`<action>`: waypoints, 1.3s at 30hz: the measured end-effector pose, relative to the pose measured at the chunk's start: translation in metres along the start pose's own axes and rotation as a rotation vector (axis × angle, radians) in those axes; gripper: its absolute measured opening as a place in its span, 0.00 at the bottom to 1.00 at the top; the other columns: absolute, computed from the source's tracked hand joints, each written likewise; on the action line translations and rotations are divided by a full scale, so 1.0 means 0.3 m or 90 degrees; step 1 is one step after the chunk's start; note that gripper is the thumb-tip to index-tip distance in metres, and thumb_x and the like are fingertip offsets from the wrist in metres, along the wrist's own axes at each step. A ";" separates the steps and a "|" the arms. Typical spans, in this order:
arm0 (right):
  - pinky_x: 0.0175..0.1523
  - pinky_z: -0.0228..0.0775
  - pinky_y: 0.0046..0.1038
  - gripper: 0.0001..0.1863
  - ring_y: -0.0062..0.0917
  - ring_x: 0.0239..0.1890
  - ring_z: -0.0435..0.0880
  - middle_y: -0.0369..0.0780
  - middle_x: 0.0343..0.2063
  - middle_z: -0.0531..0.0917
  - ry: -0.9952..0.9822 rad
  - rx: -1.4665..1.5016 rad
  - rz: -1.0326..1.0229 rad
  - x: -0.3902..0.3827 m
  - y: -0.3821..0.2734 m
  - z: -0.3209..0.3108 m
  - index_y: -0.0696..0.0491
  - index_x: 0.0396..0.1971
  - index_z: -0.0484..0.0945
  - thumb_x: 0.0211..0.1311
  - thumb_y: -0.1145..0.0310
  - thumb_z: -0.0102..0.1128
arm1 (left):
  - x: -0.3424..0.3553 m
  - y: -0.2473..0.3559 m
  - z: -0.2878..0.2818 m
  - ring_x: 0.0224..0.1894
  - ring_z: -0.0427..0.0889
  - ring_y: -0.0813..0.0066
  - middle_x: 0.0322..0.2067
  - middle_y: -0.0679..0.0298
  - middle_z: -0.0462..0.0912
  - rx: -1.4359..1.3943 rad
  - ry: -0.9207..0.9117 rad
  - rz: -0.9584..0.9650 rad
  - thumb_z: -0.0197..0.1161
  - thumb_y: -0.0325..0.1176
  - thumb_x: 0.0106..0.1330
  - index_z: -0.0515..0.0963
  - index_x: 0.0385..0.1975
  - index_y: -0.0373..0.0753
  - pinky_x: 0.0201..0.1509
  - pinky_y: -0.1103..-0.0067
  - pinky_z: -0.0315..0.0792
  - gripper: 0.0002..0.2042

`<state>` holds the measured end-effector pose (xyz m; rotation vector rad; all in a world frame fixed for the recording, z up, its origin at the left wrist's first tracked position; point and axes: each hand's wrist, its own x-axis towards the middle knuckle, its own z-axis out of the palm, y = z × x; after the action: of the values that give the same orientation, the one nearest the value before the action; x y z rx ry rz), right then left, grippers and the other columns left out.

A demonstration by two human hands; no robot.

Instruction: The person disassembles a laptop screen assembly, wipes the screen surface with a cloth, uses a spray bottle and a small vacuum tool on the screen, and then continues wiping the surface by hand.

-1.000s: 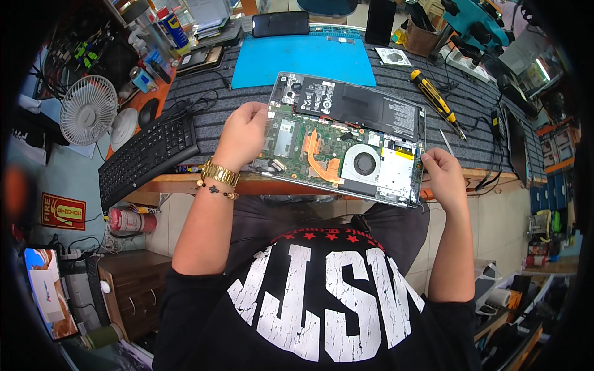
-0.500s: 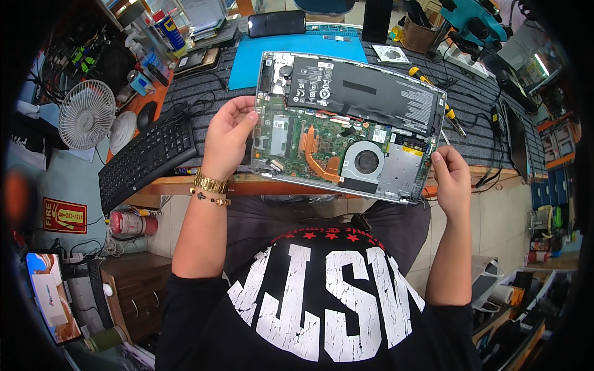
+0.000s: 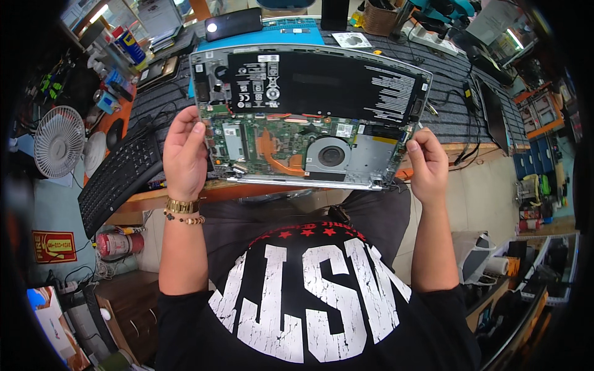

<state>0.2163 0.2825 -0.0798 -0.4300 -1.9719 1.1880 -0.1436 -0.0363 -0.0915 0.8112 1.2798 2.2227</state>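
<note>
My left grip (image 3: 185,153) and right grip (image 3: 429,162) pinch the opened laptop base (image 3: 296,143) by its sides, above the desk (image 3: 143,199)'s front edge; it's tilted up further now, its battery (image 3: 322,83) facing me more squarely.

Laptop base (image 3: 309,111) now higher, steeper

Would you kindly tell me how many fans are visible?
2: a white desk fan at the left, and a cooling fan inside the opened laptop between the left hand and right hand. Others may be hidden.
</note>
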 end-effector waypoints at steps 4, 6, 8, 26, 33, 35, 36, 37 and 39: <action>0.46 0.68 0.19 0.05 0.15 0.39 0.74 0.34 0.40 0.77 0.009 -0.001 0.001 0.002 -0.017 0.004 0.61 0.42 0.80 0.84 0.77 0.62 | -0.005 -0.005 0.029 0.58 0.85 0.77 0.57 0.64 0.86 -0.036 0.021 0.000 0.63 0.28 0.86 0.74 0.71 0.33 0.67 0.75 0.79 0.18; 0.46 0.68 0.19 0.05 0.15 0.39 0.74 0.33 0.40 0.77 0.004 -0.001 -0.007 0.006 -0.020 0.017 0.61 0.42 0.80 0.84 0.77 0.62 | -0.011 0.000 0.022 0.59 0.84 0.77 0.57 0.64 0.86 -0.046 0.033 0.002 0.63 0.28 0.86 0.74 0.71 0.33 0.68 0.75 0.78 0.18; 0.45 0.68 0.19 0.05 0.14 0.39 0.74 0.33 0.39 0.76 0.019 0.059 0.019 0.003 -0.036 0.018 0.60 0.42 0.79 0.85 0.77 0.60 | -0.004 -0.007 0.016 0.61 0.84 0.76 0.58 0.62 0.86 -0.076 -0.006 0.004 0.62 0.28 0.86 0.74 0.71 0.33 0.70 0.73 0.78 0.18; 0.42 0.67 0.18 0.07 0.11 0.37 0.74 0.29 0.37 0.78 0.027 0.123 0.051 0.082 -0.022 0.022 0.58 0.46 0.82 0.88 0.71 0.61 | 0.092 0.022 0.070 0.60 0.85 0.75 0.58 0.60 0.86 -0.083 0.004 0.046 0.59 0.26 0.87 0.73 0.71 0.31 0.69 0.73 0.78 0.17; 0.49 0.78 0.21 0.09 0.13 0.43 0.84 0.32 0.45 0.87 0.040 0.333 0.178 0.237 -0.138 0.022 0.55 0.54 0.83 0.88 0.67 0.61 | 0.240 0.084 0.023 0.67 0.85 0.68 0.64 0.55 0.88 -0.037 0.044 -0.081 0.57 0.27 0.87 0.76 0.71 0.27 0.77 0.70 0.75 0.18; 0.54 0.81 0.25 0.12 0.17 0.47 0.86 0.34 0.48 0.87 0.037 0.427 0.150 0.278 -0.138 0.029 0.56 0.59 0.81 0.88 0.65 0.60 | 0.261 0.133 0.031 0.68 0.86 0.65 0.66 0.52 0.87 -0.095 -0.056 -0.210 0.53 0.28 0.89 0.74 0.73 0.26 0.76 0.68 0.78 0.19; 0.56 0.82 0.27 0.12 0.19 0.48 0.87 0.35 0.49 0.87 -0.003 0.451 0.173 0.284 -0.155 0.015 0.56 0.60 0.79 0.88 0.65 0.59 | 0.255 0.147 0.060 0.67 0.87 0.64 0.66 0.51 0.87 -0.091 -0.061 -0.228 0.52 0.28 0.89 0.74 0.73 0.26 0.76 0.67 0.79 0.20; 0.57 0.83 0.29 0.13 0.21 0.49 0.88 0.37 0.49 0.87 -0.043 0.476 0.194 0.284 -0.177 0.000 0.56 0.62 0.78 0.88 0.65 0.58 | 0.246 0.170 0.097 0.66 0.88 0.63 0.66 0.51 0.87 -0.083 -0.066 -0.245 0.51 0.28 0.89 0.73 0.74 0.26 0.75 0.67 0.80 0.20; 0.65 0.87 0.36 0.21 0.32 0.59 0.92 0.45 0.60 0.88 -0.068 0.610 0.247 0.266 -0.184 -0.015 0.58 0.71 0.75 0.87 0.66 0.57 | 0.229 0.199 0.166 0.67 0.88 0.63 0.66 0.51 0.87 -0.076 -0.104 -0.246 0.51 0.28 0.88 0.72 0.75 0.26 0.75 0.67 0.79 0.21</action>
<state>0.1744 0.3073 0.0043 -0.2360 -1.1952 2.2459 -0.1648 0.0098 -0.0010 0.6243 1.1063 1.8648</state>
